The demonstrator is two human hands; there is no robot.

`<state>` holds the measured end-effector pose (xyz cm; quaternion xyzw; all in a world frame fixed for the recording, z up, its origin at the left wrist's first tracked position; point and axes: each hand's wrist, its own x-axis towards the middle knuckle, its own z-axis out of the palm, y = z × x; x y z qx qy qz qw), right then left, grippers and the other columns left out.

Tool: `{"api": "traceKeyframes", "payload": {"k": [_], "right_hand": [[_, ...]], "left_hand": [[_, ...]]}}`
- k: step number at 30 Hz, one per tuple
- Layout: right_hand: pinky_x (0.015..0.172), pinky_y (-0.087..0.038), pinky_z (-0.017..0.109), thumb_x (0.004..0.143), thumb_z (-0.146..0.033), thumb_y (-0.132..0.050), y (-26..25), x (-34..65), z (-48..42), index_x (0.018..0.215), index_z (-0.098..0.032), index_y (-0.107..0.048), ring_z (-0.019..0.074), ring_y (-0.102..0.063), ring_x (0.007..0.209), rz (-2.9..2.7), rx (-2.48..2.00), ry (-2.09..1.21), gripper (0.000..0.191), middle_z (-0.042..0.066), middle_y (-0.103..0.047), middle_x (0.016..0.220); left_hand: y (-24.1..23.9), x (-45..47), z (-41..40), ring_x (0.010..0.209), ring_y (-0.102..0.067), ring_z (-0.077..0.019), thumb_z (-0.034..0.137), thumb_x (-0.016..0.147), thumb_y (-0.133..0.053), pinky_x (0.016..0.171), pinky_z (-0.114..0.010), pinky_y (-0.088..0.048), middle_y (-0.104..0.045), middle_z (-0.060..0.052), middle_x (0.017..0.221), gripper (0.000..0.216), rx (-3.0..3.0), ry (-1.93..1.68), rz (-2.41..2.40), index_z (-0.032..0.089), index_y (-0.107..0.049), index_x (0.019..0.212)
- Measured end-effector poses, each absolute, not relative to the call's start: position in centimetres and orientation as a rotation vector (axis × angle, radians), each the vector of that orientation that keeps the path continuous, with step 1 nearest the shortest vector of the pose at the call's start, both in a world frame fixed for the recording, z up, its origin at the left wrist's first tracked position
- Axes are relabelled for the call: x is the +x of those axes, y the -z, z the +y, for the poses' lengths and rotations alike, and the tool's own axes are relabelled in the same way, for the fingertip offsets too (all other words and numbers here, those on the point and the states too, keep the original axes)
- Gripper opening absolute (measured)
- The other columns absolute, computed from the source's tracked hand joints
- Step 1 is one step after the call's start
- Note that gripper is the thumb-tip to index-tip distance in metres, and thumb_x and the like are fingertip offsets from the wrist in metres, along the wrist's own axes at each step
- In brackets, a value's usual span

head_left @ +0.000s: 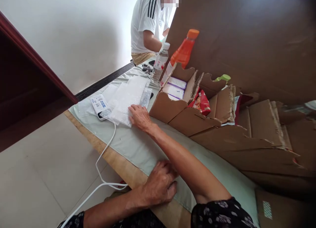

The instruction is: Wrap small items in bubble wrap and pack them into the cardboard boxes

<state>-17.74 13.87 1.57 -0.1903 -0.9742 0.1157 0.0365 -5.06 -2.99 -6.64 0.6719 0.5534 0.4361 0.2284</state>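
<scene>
My right hand [139, 117] reaches far forward and lies on a stack of bubble-wrap sheets [128, 98], fingers spread flat on its near corner. Beside the stack is a white device with a printed label [99, 104]; its white cable [105, 155] runs off the table towards me. My left hand [160, 185] rests near me at the table's edge, its fingers curled down on the pale green cloth [138, 145] that covers the table. My right forearm crosses just above it.
Torn cardboard boxes [222, 122] crowd the right side; one holds white packs [175, 86] and a red snack packet [202, 102]. An orange bottle [184, 51] and a clear water bottle [160, 63] stand behind. Another person in a white shirt [148, 23] sits at the far end. Dark wooden furniture [29, 79] stands on the left.
</scene>
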Motion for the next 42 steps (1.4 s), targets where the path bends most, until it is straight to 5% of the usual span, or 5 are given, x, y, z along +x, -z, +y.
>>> {"api": "traceKeyframes", "payload": {"k": [13, 21, 28, 34, 42], "right_hand": [[0.095, -0.042, 0.033, 0.108, -0.021, -0.034, -3.6, -16.9, 14.3, 0.122, -0.019, -0.066, 0.0224, -0.067, 0.113, -2.683, -0.817, -0.472, 0.034, 0.009, -0.074, 0.126], [0.091, -0.05, 0.035, 0.104, -0.018, -0.049, -7.0, 0.0, 9.2, 0.103, -0.022, -0.066, 0.02, -0.073, 0.107, -2.541, -0.327, -0.593, 0.018, 0.007, -0.079, 0.116], [0.091, -0.054, 0.035, 0.101, -0.011, -0.052, -6.5, 13.7, 0.6, 0.106, -0.023, -0.066, 0.0183, -0.074, 0.104, -2.591, -0.522, -0.696, 0.019, 0.005, -0.079, 0.114], [0.085, -0.052, 0.035, 0.103, -0.016, -0.05, -4.6, 19.2, -3.0, 0.105, -0.021, -0.069, 0.0191, -0.073, 0.089, -2.509, -0.893, -0.718, 0.02, 0.005, -0.08, 0.1], [0.079, -0.048, 0.03, 0.101, -0.022, -0.05, -0.8, 19.6, -0.5, 0.1, -0.023, -0.072, 0.0195, -0.071, 0.088, -2.397, -1.281, -1.019, 0.022, 0.002, -0.079, 0.097]], "left_hand": [[5.4, -5.7, -2.6, 0.109, -0.067, -0.0287, 0.018, 0.08, -0.061, 0.097, -0.046, -0.055, -0.074, -0.013, 0.112, 0.03, 1.237, -1.488, 1.401, 0.019, -0.072, 0.108], [1.7, -11.8, -2.3, 0.114, -0.071, -0.0311, 0.065, 0.088, -0.063, 0.103, -0.047, -0.054, -0.075, -0.016, 0.112, 0.056, -0.159, -1.824, 0.645, 0.014, -0.067, 0.112], [1.5, -10.0, -2.5, 0.096, -0.075, -0.0229, 0.018, 0.069, -0.081, 0.092, -0.034, -0.057, -0.078, -0.005, 0.099, 0.059, 0.101, -1.592, 0.925, 0.017, -0.064, 0.126], [1.9, -4.0, -0.1, 0.123, -0.066, -0.0308, 0.032, 0.072, -0.083, 0.107, -0.046, -0.049, -0.07, -0.017, 0.129, 0.088, 0.609, -1.378, 1.149, 0.016, -0.045, 0.15], [0.9, -4.2, -5.4, 0.128, -0.062, -0.0278, 0.032, 0.085, -0.074, 0.114, -0.045, -0.046, -0.068, -0.012, 0.136, 0.061, 1.604, -0.992, 1.25, 0.022, -0.058, 0.143]]}}
